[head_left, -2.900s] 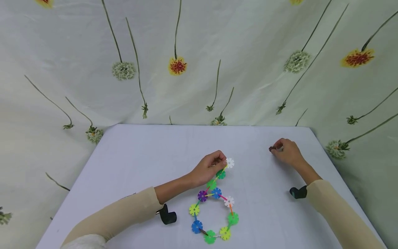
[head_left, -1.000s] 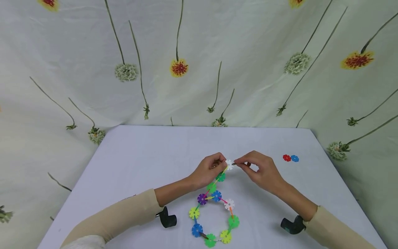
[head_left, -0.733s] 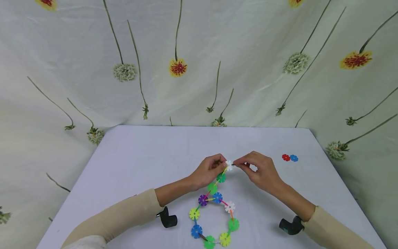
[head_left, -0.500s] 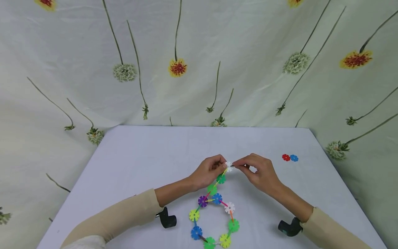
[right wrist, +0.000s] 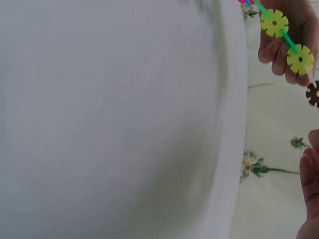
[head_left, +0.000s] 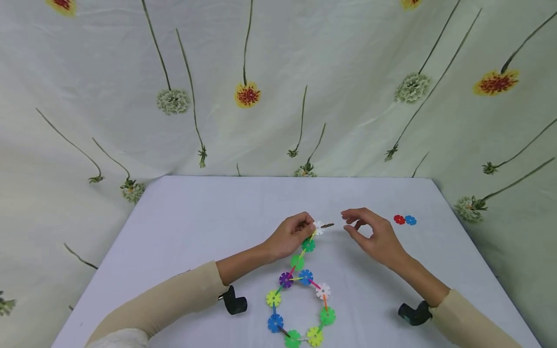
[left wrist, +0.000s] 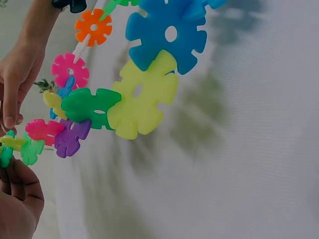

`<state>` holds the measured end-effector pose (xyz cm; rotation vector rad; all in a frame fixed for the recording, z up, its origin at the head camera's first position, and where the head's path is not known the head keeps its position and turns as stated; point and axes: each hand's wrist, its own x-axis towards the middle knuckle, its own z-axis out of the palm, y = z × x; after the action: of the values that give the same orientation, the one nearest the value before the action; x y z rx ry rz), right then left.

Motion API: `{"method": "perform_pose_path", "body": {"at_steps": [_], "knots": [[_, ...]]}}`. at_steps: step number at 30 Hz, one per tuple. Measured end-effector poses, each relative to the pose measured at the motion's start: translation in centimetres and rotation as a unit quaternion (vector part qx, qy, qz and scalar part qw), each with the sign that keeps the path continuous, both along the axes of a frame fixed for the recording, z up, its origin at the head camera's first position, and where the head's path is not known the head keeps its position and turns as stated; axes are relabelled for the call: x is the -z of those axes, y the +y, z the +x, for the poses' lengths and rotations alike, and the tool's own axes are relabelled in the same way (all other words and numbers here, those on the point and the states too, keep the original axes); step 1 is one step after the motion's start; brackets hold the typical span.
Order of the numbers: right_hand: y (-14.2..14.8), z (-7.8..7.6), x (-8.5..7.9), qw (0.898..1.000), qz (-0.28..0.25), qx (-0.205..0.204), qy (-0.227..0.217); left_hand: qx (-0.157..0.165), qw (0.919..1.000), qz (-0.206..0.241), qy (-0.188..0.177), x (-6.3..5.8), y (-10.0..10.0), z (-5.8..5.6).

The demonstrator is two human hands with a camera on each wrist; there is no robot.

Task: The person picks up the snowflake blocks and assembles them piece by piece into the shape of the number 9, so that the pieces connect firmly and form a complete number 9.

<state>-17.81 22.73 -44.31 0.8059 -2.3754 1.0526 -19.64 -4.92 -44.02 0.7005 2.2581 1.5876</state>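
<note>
My left hand [head_left: 287,237] pinches the top of a chain of colourful interlocking plastic discs, close to a white disc [head_left: 319,228]. From that white disc a brown disc [head_left: 328,225] sticks out edge-on to the right. My right hand [head_left: 383,239] is off to the right of it, thumb and fingers spread apart with nothing between them. Below the left hand, green discs [head_left: 298,262] lead down to a purple disc [head_left: 285,280], where a closed ring of discs begins. In the right wrist view the brown disc [right wrist: 314,94] shows its notched rim between both hands.
A loose red disc [head_left: 399,220] and a blue disc [head_left: 410,220] lie side by side on the white table [head_left: 217,203], beyond the right hand. A flower-print cloth [head_left: 348,72] hangs behind the table. Black wrist cameras [head_left: 235,302] sit below both forearms.
The right hand brought the brown disc from the right side of the table to the white disc, then let go and drew back rightward. The brown disc now stays on the chain.
</note>
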Motion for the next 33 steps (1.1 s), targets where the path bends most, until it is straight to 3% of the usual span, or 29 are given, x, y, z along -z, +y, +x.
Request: {"method": "perform_pose_path", "body": {"at_steps": [5,8,10,15,19,21,25,33], "knots": [[3.8,-1.0,1.2,0.998,0.015,0.059,-0.031,0.000,1.0000,0.004,-0.001,0.0,-0.2,0.0],[6.4,-1.9,1.6,0.990,0.039,0.109,-0.075,0.003,1.0000,0.009,-0.002,-0.1,-0.2,0.0],[7.9,-2.4,1.7,0.981,0.059,0.148,-0.111,0.005,0.9999,0.010,-0.002,-0.1,-0.1,0.0],[11.0,-3.6,1.8,0.946,0.109,0.226,-0.203,0.010,0.9999,0.012,-0.007,-0.2,0.0,0.2],[12.7,-4.2,2.0,0.921,0.147,0.251,-0.259,0.010,0.9998,0.013,-0.009,-0.2,0.0,0.3],[13.2,-4.3,2.3,0.914,0.161,0.254,-0.274,0.012,0.9998,0.012,-0.008,-0.2,-0.1,0.4],[13.6,-4.4,2.7,0.912,0.164,0.256,-0.274,0.018,0.9998,0.012,-0.004,-0.1,-0.1,0.4],[13.7,-5.0,3.2,0.924,0.149,0.242,-0.257,0.015,0.9997,0.015,-0.008,-0.1,-0.3,0.4]]}}
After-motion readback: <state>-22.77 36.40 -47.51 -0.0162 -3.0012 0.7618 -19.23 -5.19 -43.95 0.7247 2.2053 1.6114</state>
